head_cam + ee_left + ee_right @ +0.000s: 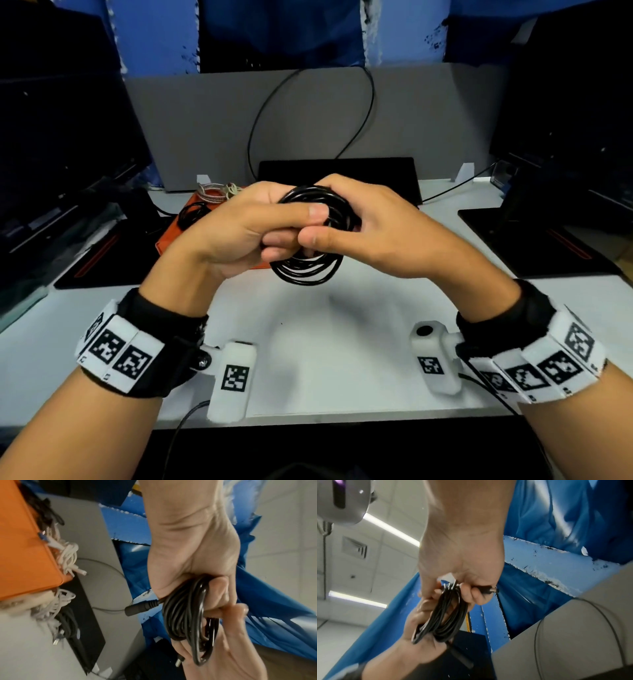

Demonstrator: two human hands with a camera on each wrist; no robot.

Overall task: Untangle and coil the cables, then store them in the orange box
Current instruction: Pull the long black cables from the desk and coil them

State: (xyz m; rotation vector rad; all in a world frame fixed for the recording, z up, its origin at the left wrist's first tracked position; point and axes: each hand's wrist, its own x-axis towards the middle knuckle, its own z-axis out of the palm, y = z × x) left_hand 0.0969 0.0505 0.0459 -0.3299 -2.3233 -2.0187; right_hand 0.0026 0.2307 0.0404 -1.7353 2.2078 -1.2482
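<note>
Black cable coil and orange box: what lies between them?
Only the left hand gripping the black cable coil; the orange box sits behind, per head view.

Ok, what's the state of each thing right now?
Black cable: coiled, held in the air by both hands.
Left hand: grips the coil.
Right hand: grips the coil.
Orange box: open, on the desk, cables inside.
White cable: bundled, in the box.
Braided cable: looped, at the box's far edge.
</note>
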